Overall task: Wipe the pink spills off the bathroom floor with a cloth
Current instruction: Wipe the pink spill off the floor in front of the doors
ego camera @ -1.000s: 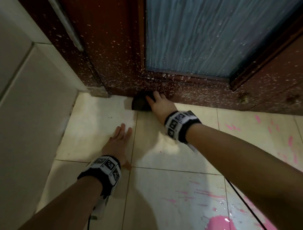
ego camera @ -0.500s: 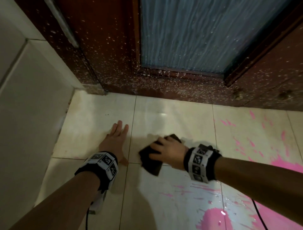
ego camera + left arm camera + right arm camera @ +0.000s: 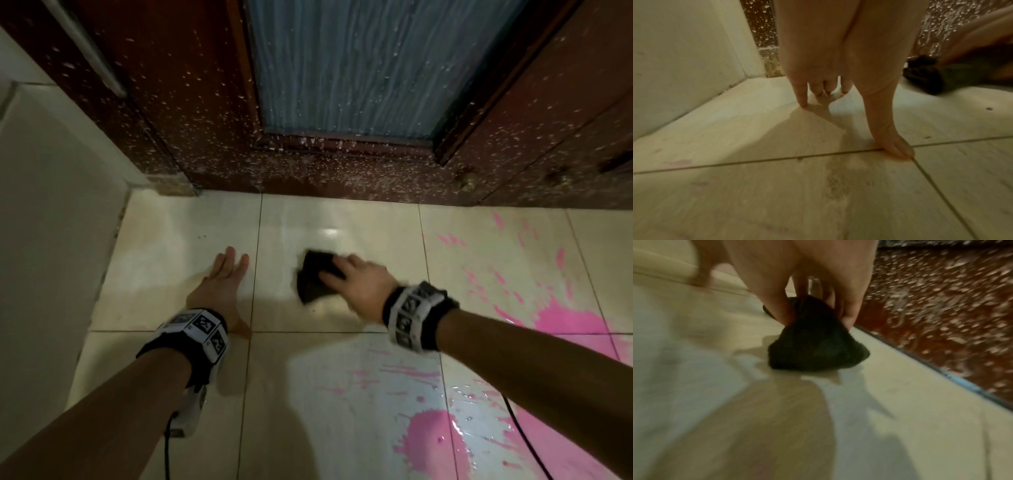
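My right hand (image 3: 346, 279) grips a dark folded cloth (image 3: 313, 279) and holds it down on a cream floor tile, between the door and the tile joint. In the right wrist view the thumb and fingers pinch the cloth (image 3: 818, 344) from both sides. My left hand (image 3: 224, 286) lies flat on the floor left of the cloth, fingers straight (image 3: 803, 99), holding nothing. A big pink puddle (image 3: 567, 320) lies right of the right wrist, and another pink puddle (image 3: 435, 442) lies near me. Pink streaks (image 3: 397, 373) cross the tile below the right forearm.
A wet dark wooden door (image 3: 342, 164) with a frosted glass panel (image 3: 359, 65) closes off the far side. A pale tiled wall (image 3: 51, 222) stands at the left. Pink splashes (image 3: 452, 240) dot the far right tile. A black cable (image 3: 527, 442) runs across the wet floor at lower right.
My right hand pulled the cloth from the door's base back to the tile joint, then pushed it a little way toward the door again. The left hand stayed planted.
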Available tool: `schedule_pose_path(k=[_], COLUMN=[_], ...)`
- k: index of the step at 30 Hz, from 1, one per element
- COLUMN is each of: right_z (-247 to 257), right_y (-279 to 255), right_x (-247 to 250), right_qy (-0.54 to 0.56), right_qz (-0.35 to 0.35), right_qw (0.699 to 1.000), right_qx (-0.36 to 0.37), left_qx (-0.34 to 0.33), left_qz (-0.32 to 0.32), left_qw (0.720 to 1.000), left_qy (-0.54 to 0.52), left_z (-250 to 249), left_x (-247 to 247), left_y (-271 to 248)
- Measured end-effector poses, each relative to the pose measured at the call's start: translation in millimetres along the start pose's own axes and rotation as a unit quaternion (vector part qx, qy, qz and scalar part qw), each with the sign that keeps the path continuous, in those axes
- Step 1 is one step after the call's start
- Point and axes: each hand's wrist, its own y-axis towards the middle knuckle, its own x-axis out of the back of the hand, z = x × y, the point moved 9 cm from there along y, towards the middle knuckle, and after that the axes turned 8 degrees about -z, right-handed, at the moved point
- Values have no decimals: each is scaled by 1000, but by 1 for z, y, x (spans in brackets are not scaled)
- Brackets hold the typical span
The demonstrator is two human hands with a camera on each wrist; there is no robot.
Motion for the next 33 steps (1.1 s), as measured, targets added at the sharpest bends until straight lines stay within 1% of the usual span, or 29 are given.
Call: schedule_pose_path(k=[2,3,4,5,6,7,8,9,10,12,14,15,17,19,20,22,23,25,28,30,32,33], right_z=[37,51,59,57,50,35,13,-13,-40,-91,-127,-137,-137,-123,-113,-90,-78,-51,-24,-6,-16,-28], right_y=[-31,-45,-55,-59,-55,-46,-34,-22,-15,-13,-19,-23,-25,-24,-25,-33,-39,-56,-88,-98,-94,-86], right_x=[-11,-12,-15,-20,-14,-8,5,20,28,34,25,16,8,7,8,4,2,-4,-28,-26,-19,-9], right_qy=[2,7,6,5,15,25,34,42,39,13,-18,-22,-24,-31,-30,-38,-50,-55,-33,-21,0,5], right_qz=[-8,0,1,9,0,-18,-41,-52,-47,-11,64,95,123,114,109,107,86,77,88,79,60,36], right_qw=[996,992,989,989,990,993,997,998,996,986,968,958,948,952,958,972,981,990,993,996,998,999], right_qx=[89,123,145,150,139,110,59,-9,-72,-167,-243,-271,-292,-282,-263,-205,-169,-100,-69,-25,-26,-30], left_qx=[-1,-2,-1,-1,0,0,0,0,1,3,2,1,0,-1,-1,-1,-1,-1,-1,-2,-5,-6], left_qz=[-4,-5,-6,-5,-6,-6,-6,-6,-4,-4,-4,-3,-7,-8,-7,-7,-7,-3,-2,-4,-5,-7], left_qw=[1000,1000,1000,1000,1000,1000,1000,1000,1000,1000,1000,1000,1000,1000,1000,1000,1000,1000,1000,1000,1000,1000], left_qy=[0,0,0,1,1,2,3,4,4,5,6,5,3,2,2,3,3,5,4,5,5,4], left_z=[0,0,0,0,-1,-1,-1,-1,-1,-1,-1,-1,0,0,0,0,0,0,0,-1,-2,-2], left_x=[0,0,0,0,0,1,1,1,1,0,0,-1,0,0,0,0,0,0,0,1,1,2], left_y=[0,-1,-1,-2,-2,-2,-2,-2,-1,-1,-1,0,0,0,-1,-1,-1,0,-2,-3,-3,-3])
